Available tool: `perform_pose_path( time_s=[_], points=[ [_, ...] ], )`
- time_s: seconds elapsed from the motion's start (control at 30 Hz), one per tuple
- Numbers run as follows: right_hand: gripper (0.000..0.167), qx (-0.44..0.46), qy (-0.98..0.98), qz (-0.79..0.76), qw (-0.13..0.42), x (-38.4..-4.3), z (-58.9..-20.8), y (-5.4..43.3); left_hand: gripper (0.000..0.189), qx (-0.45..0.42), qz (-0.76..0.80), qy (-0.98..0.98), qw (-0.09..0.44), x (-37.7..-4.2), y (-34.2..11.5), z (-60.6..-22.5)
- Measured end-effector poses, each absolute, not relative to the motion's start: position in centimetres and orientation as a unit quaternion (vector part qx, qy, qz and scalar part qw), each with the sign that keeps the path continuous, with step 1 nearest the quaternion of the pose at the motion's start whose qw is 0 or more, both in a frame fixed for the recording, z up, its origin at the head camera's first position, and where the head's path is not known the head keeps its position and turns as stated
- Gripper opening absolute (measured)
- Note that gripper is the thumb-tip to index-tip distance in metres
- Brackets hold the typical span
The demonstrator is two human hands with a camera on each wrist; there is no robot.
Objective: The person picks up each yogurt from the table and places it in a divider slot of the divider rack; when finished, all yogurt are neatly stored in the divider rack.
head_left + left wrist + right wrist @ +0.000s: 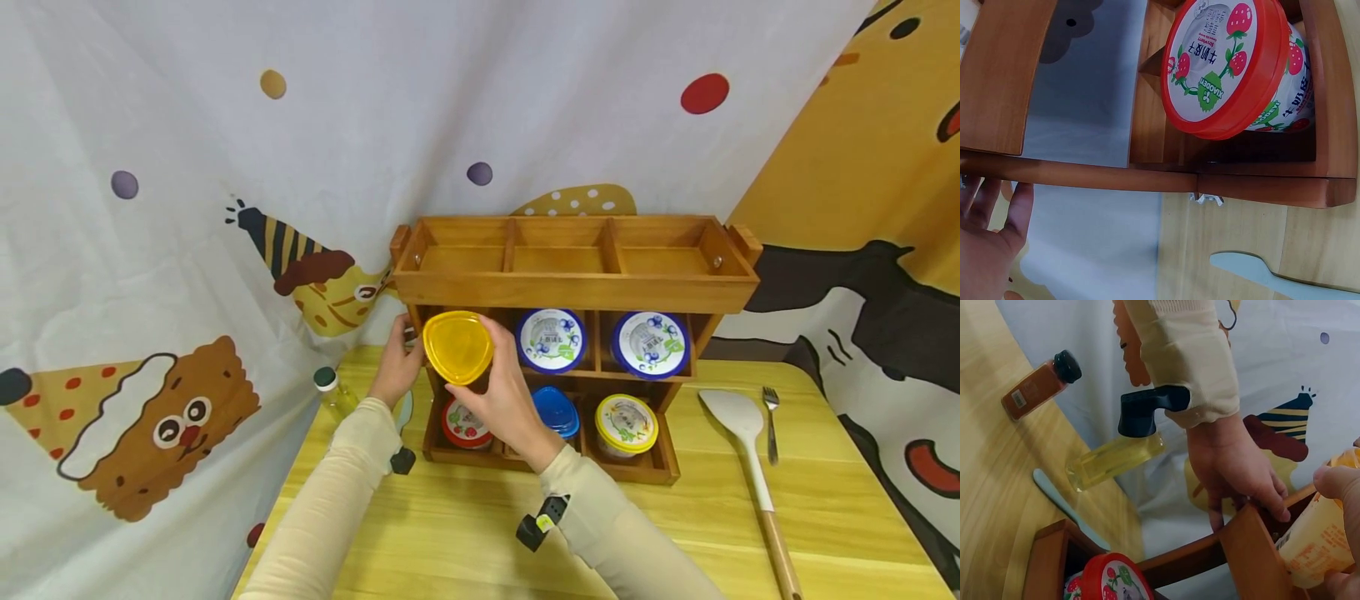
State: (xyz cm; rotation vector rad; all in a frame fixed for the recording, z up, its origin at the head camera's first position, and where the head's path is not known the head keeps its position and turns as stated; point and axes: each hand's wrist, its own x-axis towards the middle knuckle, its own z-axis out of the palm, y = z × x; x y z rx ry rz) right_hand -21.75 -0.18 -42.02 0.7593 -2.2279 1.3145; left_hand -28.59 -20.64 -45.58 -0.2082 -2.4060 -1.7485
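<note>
My right hand (pixel 506 400) grips a tub with a translucent yellow lid (pixel 458 347) at the upper left compartment of a wooden rack (pixel 577 289). Its pale side, printed in orange, shows in the right wrist view, with a thumb (pixel 1335 482) against it. My left hand (pixel 397 367) holds the rack's left side panel, thumb on the front edge and fingers around the outer face. Below the yellow-lidded tub, a strawberry tub with a red lid (pixel 1229 69) sits tilted in the lower left compartment.
Two blue-rimmed tubs (pixel 551 340) fill the other middle compartments. A blue-lidded tub (pixel 555 410) and a yellow-rimmed tub (pixel 627 423) stand below. A spatula (pixel 742 417) and fork (pixel 772 425) lie right; an oil bottle (pixel 1113 461), dark-capped bottle (pixel 1035 390) and pale knife (pixel 1063 503) are left.
</note>
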Motion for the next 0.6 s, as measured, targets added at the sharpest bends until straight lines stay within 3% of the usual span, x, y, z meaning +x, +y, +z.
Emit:
perform_pose_path(
  time_s=[0.6],
  points=[
    [0.099,0.206,-0.846,0.458,0.176,-23.6,-42.2,-1.7,0.045,-0.062,-0.570,-0.816,0.073,-28.5,-20.6,-45.5]
  ],
)
